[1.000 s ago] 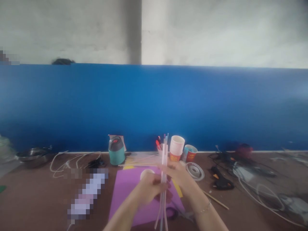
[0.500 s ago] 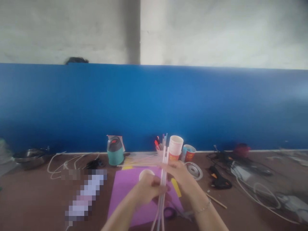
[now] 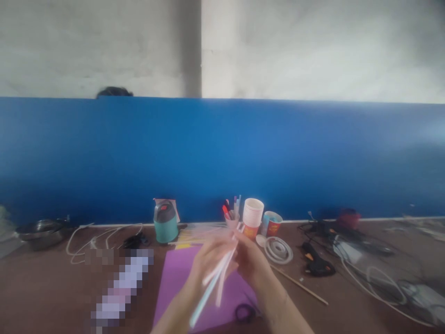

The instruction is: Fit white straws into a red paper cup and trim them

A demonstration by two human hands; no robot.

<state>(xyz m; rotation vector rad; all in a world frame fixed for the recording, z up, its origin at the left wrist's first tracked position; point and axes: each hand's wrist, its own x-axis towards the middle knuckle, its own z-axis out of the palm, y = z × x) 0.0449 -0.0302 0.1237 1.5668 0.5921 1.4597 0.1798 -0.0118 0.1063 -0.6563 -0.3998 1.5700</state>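
Note:
Over the purple sheet, both my hands close around a bundle of thin, pale straws, whitish with a bluish one among them. The bundle slants, its upper tips by my fingers and its loose lower ends fanning toward me on the left. My left hand wraps the bundle from the left. My right hand grips near its upper end. Motion blurs the fingertips. Black-handled scissors lie on the sheet below my right wrist, partly covered by it. More translucent straws lie behind the sheet.
Along the blue partition stand a teal jug, a pen cup, stacked paper cups and another paper cup. Rolled white tape, a wooden stick, a glue gun and cables lie to the right.
The straw bundle has tipped from nearly upright to slanting, its lower ends now further left. My hands have come closer together. A white round thing on the sheet is no longer visible.

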